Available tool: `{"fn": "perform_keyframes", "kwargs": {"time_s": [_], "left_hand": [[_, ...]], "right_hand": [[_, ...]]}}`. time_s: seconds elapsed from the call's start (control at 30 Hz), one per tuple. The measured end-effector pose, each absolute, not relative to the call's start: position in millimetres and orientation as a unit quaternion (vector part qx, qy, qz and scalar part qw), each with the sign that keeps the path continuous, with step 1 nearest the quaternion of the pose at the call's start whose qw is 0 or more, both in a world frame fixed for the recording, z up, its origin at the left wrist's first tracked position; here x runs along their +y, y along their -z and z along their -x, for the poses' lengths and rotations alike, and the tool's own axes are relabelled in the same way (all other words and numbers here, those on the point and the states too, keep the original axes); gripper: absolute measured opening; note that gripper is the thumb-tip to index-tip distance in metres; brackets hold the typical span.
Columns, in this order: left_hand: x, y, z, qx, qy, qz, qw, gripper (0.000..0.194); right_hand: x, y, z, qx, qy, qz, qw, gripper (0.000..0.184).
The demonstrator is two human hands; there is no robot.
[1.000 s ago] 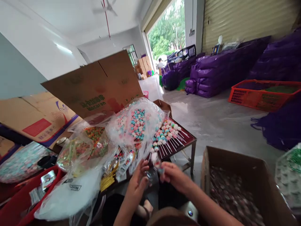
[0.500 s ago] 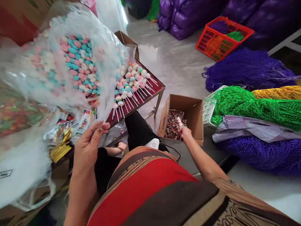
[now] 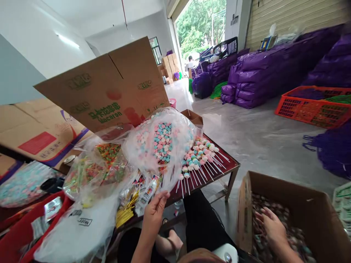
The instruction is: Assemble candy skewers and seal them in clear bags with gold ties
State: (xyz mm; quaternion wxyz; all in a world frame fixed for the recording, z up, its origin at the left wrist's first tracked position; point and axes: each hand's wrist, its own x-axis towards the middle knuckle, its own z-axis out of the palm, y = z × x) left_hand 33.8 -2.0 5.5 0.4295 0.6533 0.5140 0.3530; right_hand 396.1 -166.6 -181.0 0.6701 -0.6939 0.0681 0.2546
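My right hand (image 3: 274, 228) is inside a cardboard box (image 3: 244, 219), fingers apart and empty, above a pile of small wrapped sweets (image 3: 297, 239). At the table's near edge my left hand (image 3: 154, 212) is loosely bent with nothing visible in it. Beside it lie packets (image 3: 148, 195) and gold twist ties (image 3: 127, 210). Pink, blue and white candy skewers (image 3: 201, 153) on white sticks lie in a row on the dark red table (image 3: 233, 164). Behind them a large clear bag holds loose candies (image 3: 163, 140) in the same colours.
Another clear bag of red and green sweets (image 3: 108, 153) sits left, near a white plastic bag (image 3: 79, 230). A printed carton (image 3: 117, 87) stands behind the table. On the right floor are an orange crate (image 3: 309, 109) and purple bundles (image 3: 252, 80).
My right hand has let go of the red-and-white wrapped piece it held over the box, and its fingers have spread. The head view has tilted up. My left hand stays at the table edge.
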Motion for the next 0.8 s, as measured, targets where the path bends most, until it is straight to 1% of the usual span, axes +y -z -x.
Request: {"fn": "perform_keyframes", "kwargs": {"time_s": [0.07, 0.13, 0.23, 0.43, 0.67, 0.8], "left_hand": [[7, -6, -24, 0.529, -0.361, -0.679, 0.359, 0.054], [16, -6, -15, 0.544, -0.37, -0.693, 0.294, 0.053], [24, 1, -7, 0.556, -0.367, -0.705, 0.242, 0.05], [26, 24, 6, 0.556, -0.352, -0.739, 0.145, 0.047], [48, 53, 50, 0.589, -0.326, -0.74, 0.008, 0.049], [61, 78, 64, 0.597, -0.272, -0.754, -0.016, 0.052]], "right_hand": [[-161, 187, -387, 0.069, -0.286, 0.681, 0.671, 0.046], [-150, 181, -379, 0.03, -0.308, 0.657, 0.687, 0.052], [-136, 160, -372, -0.024, -0.308, 0.625, 0.717, 0.055], [-131, 126, -370, 0.003, -0.316, 0.561, 0.765, 0.047], [-127, 100, -344, 0.0, -0.352, 0.53, 0.772, 0.037], [-125, 97, -333, -0.023, -0.37, 0.524, 0.767, 0.036]]}}
